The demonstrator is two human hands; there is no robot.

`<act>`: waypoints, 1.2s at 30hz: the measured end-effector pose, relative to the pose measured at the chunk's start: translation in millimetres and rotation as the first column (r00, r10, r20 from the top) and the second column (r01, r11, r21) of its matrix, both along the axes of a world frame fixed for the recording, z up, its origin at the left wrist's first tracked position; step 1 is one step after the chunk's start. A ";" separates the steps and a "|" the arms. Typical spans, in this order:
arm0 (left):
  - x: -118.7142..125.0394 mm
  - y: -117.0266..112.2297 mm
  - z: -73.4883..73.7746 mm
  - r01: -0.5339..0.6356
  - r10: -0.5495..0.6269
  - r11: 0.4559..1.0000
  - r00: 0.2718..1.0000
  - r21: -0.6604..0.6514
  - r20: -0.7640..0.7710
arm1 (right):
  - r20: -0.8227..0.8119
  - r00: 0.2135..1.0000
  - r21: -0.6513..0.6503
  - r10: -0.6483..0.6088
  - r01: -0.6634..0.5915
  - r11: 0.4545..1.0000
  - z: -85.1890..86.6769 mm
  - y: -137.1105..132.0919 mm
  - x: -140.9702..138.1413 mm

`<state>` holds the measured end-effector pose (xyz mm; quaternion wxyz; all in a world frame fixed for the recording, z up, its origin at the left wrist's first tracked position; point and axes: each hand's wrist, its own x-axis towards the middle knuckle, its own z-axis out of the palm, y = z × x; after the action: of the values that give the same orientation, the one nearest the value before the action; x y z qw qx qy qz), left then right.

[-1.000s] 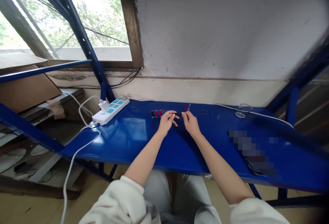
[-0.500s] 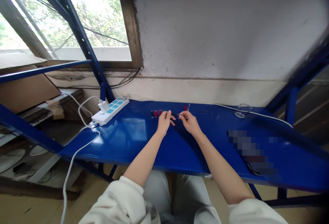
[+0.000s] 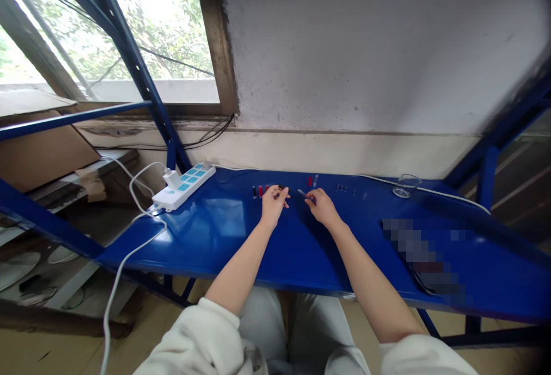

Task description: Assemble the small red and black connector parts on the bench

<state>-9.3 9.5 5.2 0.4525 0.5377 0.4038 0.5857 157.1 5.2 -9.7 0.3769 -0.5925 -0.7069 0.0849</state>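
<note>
My left hand (image 3: 272,203) pinches a small black tube-like piece (image 3: 282,187) between thumb and fingers. Across a narrow gap, my right hand (image 3: 321,205) grips a small clear tube-like piece (image 3: 301,192), its free end pointing left. The two pieces are apart, just above the blue table (image 3: 241,248). Beside my left hand stand a small black cylinder (image 3: 254,192) and red cylinders (image 3: 260,191), one partly covered by my fingers. Behind my right hand are a red piece (image 3: 310,181) and a clear piece (image 3: 315,180).
Several tiny metallic bits (image 3: 340,188) lie right of my right hand. A clear cup (image 3: 403,186) is near the wall, by a white cable (image 3: 451,197). A white power strip (image 3: 185,187) occupies the left end. A pixelated dark flat item (image 3: 419,266) lies at front right.
My hands have moved slightly apart. The black piece and the clear piece, end to end before, are now separated, one in each hand.
</note>
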 end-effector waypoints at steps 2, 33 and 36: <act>-0.2 -0.2 -0.5 -0.021 0.021 1.000 0.999 0.010 -0.031 | -0.028 0.989 -0.058 -0.145 0.143 0.988 -0.9 3.1 7.9; 62.5 47.4 -10.8 -0.005 0.130 0.982 0.738 0.187 -0.662 | 0.139 0.913 -0.172 -0.383 0.404 0.899 -9.6 41.2 22.1; 70.1 54.0 -15.8 -0.039 0.181 0.977 0.682 0.211 -0.709 | 0.140 0.917 -0.179 -0.375 0.396 0.901 -8.0 40.4 21.7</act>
<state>60.8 63.4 -10.6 0.1702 0.7380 0.5267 0.3860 178.9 45.6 -17.7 0.2867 -0.7596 -0.5817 0.0503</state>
